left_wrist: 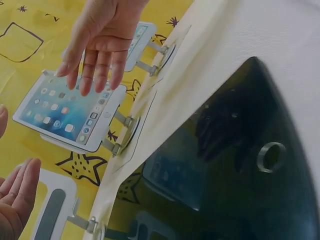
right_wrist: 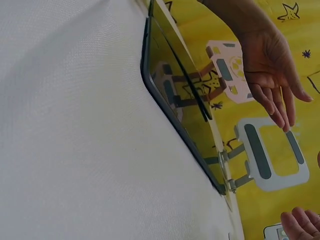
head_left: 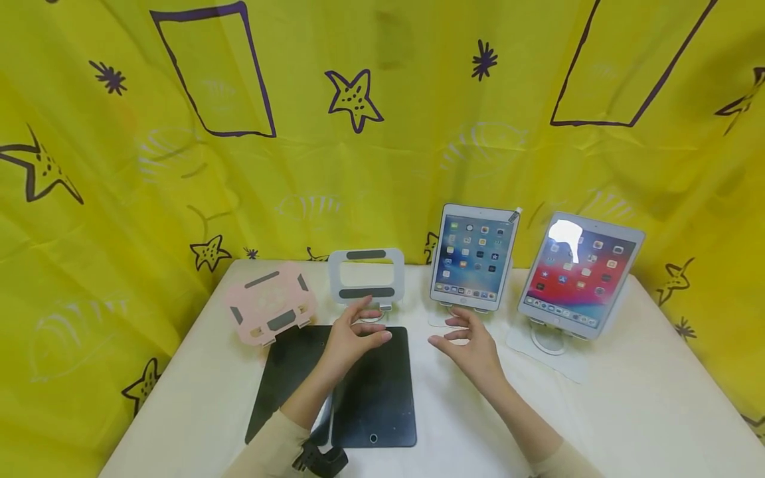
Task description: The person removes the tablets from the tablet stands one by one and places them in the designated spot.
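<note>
In the head view, a yellow curtain (head_left: 412, 166) rises behind the white counter (head_left: 645, 398). Along the back edge, from the left corner, stand a pink stand (head_left: 269, 295), a pale stand (head_left: 367, 293), a blue-screen tablet (head_left: 474, 257) and, nearest the back right corner, a red-screen tablet (head_left: 576, 279); two stands carry these lit tablets upright, leaning back. The left dark tablet (head_left: 281, 392) and right dark tablet (head_left: 376, 392) lie flat side by side, left of the counter's middle. White surface runs from the right one towards the right edge. The left hand (head_left: 348, 341) is over the dark tablets, before the pale stand; the right hand (head_left: 478, 346) is before the blue-screen tablet. On both, the fingers bend loosely, thumbs apart from fingertips, holding nothing.

In the left wrist view, the right hand's fingers overlap the blue-screen tablet; contact cannot be told. The left hand's fingertips show beside the pale stand. The right dark tablet's glossy face mirrors things above it.

In the right wrist view, the left hand hangs above the counter with fingers extended, a fingertip overlapping the pale stand's frame. Both dark tablets appear nearly edge-on, towards the back edge.
</note>
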### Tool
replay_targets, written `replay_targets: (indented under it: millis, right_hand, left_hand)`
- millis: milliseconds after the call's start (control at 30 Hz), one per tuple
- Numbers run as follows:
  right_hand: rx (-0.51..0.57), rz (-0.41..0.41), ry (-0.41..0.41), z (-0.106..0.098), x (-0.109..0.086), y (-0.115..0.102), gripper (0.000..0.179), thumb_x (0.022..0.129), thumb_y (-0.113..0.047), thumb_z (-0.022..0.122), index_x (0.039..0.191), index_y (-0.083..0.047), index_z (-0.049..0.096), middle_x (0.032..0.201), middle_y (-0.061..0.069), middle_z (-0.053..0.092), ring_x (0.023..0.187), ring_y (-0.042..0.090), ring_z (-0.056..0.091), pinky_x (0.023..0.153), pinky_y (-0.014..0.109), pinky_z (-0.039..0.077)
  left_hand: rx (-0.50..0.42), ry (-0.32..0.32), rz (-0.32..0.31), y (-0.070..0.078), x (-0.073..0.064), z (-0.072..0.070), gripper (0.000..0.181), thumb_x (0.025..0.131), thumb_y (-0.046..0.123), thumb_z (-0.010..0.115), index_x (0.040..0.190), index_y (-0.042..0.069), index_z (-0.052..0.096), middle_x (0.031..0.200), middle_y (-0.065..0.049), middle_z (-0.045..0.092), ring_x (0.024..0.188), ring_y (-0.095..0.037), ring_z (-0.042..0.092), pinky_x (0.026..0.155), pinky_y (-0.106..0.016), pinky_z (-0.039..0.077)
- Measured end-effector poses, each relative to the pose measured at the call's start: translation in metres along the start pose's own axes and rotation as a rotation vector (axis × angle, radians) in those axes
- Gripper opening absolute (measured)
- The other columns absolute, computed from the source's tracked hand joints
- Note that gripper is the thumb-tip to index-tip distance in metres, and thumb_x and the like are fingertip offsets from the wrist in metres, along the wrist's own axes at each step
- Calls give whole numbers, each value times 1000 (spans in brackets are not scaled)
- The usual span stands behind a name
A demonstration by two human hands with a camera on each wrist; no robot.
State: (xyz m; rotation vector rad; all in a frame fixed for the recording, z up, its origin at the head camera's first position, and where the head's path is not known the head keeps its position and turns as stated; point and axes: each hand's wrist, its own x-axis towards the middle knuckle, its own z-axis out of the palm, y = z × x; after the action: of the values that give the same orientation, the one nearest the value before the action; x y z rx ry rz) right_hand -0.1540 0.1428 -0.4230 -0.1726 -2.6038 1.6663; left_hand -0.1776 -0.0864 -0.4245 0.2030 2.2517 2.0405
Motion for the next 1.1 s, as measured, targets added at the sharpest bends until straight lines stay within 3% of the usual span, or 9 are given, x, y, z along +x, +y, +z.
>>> replay_targets:
  millis: [233, 367, 600, 800, 967, 1100]
  right_hand:
    - [-9, 37, 29, -12, 9, 8, 74, 79, -30, 77, 138, -8, 38, 128, 16, 55, 109, 30, 59, 82, 33, 55]
    - [-41, 26, 69, -21, 16, 13, 78, 80, -33, 76, 140, -5, 34, 129, 18, 51, 112, 32, 58, 88, 41, 52]
    - [-66, 9, 84, -41, 29, 16, 81, 82, -34, 73, 142, -2, 29, 131, 21, 48, 114, 36, 55, 91, 44, 50]
    - [-100, -5, 85, -59, 39, 15, 84, 83, -36, 72, 144, -2, 24, 134, 23, 44, 116, 37, 52, 92, 47, 49]
    - [-66, -28, 131, -67, 48, 13, 80, 84, -26, 72, 144, -1, 25, 132, 24, 44, 116, 38, 50, 98, 49, 45]
    - [-88, -29, 156, -70, 55, 11, 81, 84, -28, 73, 144, -1, 25, 132, 25, 44, 116, 39, 49, 95, 50, 46]
  left_hand:
    - [-17, -14, -5, 0, 17, 11, 77, 78, 12, 77, 143, 4, 36, 128, -21, 54, 108, -31, 62, 89, -38, 52]
    - [24, -21, -7, 0, 26, 20, 79, 78, 17, 78, 143, 5, 35, 131, -21, 53, 112, -31, 60, 89, -39, 52]
    - [149, -16, -43, 6, 40, 39, 80, 77, 25, 79, 143, 12, 37, 129, -13, 56, 113, -28, 60, 85, -39, 54]
    - [181, 2, -48, 11, 55, 56, 81, 76, 23, 80, 144, 12, 37, 127, -11, 57, 111, -27, 61, 83, -38, 54]
    - [220, -37, -27, 12, 66, 62, 79, 78, 23, 78, 145, 14, 35, 129, -9, 56, 114, -26, 58, 86, -38, 53]
    - [275, -78, 1, 11, 75, 64, 79, 80, 21, 76, 145, 12, 33, 131, -11, 54, 116, -27, 56, 89, -40, 52]
